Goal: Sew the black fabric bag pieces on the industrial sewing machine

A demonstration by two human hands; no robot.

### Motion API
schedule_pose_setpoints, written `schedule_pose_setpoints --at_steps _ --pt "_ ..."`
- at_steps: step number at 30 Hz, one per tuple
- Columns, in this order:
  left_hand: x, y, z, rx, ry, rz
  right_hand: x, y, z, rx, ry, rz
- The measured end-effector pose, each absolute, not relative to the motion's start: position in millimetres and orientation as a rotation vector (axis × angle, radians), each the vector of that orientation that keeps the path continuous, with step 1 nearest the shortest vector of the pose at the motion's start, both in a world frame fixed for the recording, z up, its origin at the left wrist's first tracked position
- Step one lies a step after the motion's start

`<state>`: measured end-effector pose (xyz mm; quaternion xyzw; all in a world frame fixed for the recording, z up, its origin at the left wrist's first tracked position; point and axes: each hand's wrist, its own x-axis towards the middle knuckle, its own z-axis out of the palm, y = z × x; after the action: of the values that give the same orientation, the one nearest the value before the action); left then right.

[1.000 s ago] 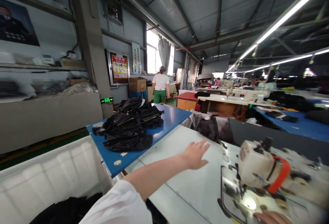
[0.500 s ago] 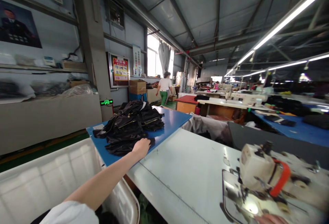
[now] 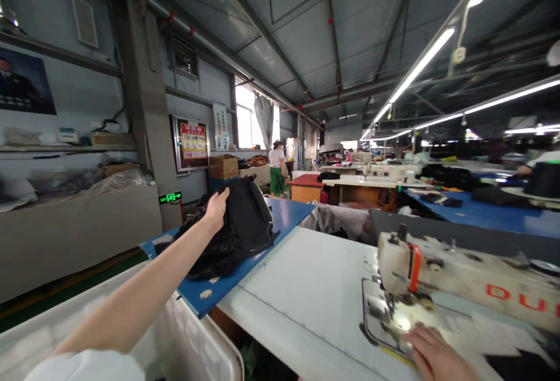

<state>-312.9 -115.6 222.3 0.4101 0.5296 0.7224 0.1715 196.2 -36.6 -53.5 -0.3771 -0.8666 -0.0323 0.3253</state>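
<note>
My left hand (image 3: 217,207) is closed on the upper edge of a black garment piece (image 3: 247,215), held up over the blue tabletop (image 3: 289,210). Behind and below it lies a pile of shiny black garments (image 3: 205,258), partly hidden by my arm and the raised piece. At the lower right, my right hand (image 3: 433,353) rests with fingers stretched out on the bed of a white sewing machine (image 3: 389,264), beside the lit needle area. Its fingertips are close to the presser foot, and I see nothing gripped in them.
A white plastic bin (image 3: 210,346) stands at the lower left, against the pale machine table (image 3: 297,287). White and black cloth (image 3: 490,334) lies right of my right hand. Further off, a person in green trousers (image 3: 276,172) stands near a red-topped table (image 3: 306,179).
My left hand has lifted a black garment piece up from the pile and moved left. The view has turned right, bringing more of the sewing machine and my right hand into sight.
</note>
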Motion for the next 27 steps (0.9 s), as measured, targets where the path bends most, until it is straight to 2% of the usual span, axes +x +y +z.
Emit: schedule_pose_setpoints --at_steps 6,9,11,17,22,24,27 --pt "-214.6 -162.5 174.4 0.778 1.23 1.701 110.1 -134.8 33.0 -0.958 -1.825 0.873" --pt "-168.0 -180.5 144.8 0.683 1.155 1.587 82.9 -173.9 70.8 -0.789 -1.581 1.419" --pt "-142.1 -188.0 127.2 0.674 1.133 1.508 76.4 -190.3 81.2 -0.635 -1.515 1.62" --pt "-99.2 -179.2 80.3 0.811 1.118 1.325 99.1 -201.3 59.8 -0.654 -1.285 1.646" --pt "-72.6 -179.8 49.1 1.323 1.483 1.388 138.8 -203.3 44.3 -0.744 -1.234 1.522" --pt "-51.4 -197.1 41.6 1.486 1.413 1.425 151.8 -206.8 39.0 -0.821 -1.269 1.423" --pt "-13.3 -227.0 34.6 1.448 1.158 1.248 162.5 -212.9 25.5 -0.966 -1.438 1.206"
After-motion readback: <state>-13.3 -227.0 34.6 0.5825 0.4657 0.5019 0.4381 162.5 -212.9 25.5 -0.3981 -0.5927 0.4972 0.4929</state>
